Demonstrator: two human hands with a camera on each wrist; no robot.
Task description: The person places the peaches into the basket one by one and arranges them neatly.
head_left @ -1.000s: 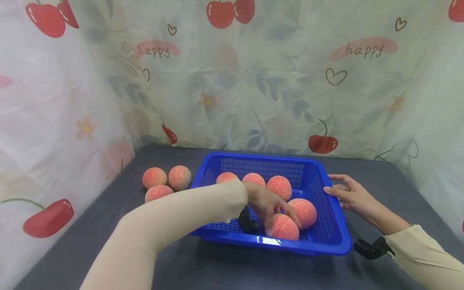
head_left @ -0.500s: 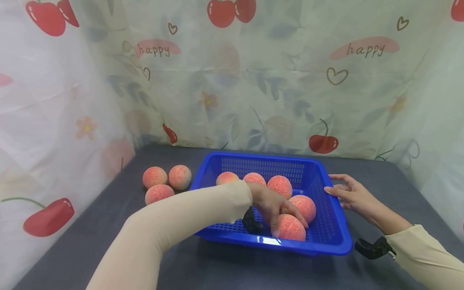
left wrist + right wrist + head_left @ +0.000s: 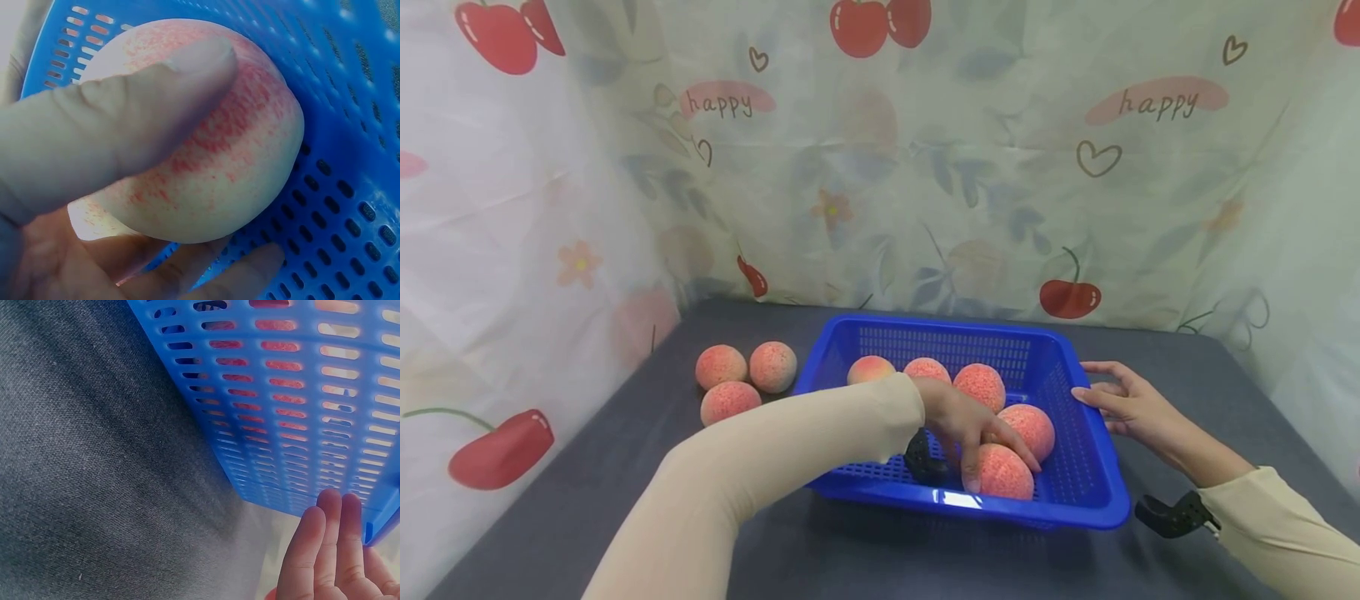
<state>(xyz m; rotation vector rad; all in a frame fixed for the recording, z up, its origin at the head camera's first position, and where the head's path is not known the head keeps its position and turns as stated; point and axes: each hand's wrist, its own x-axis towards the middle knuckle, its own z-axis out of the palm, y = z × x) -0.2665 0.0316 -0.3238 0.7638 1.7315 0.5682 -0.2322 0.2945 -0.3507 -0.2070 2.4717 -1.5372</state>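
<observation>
Inside a blue plastic basket (image 3: pixel 958 502) with slotted walls, my left hand (image 3: pixel 958 421) holds a peach (image 3: pixel 1004 473) near the front wall. In the left wrist view its thumb lies across the top of that pinkish-white peach (image 3: pixel 250 162), and the other fingers reach under and beside it. Right up against it in the head view is another peach (image 3: pixel 1032 429). My right hand (image 3: pixel 1131 408) grips the basket's right rim, thumb over the edge. Its straight fingers (image 3: pixel 300 550) rest along the outer wall in the right wrist view.
Farther back in the basket sit several more peaches (image 3: pixel 979 387), partly behind the left forearm. Three loose peaches (image 3: pixel 721 367) lie together on the dark grey table (image 3: pixel 647 467), left of the basket. A cherry-print curtain (image 3: pixel 895 217) closes off the back and sides.
My left hand and its peach have shifted a little to the right within the basket, then stayed almost still over the last half second. The right hand keeps its place on the rim.
</observation>
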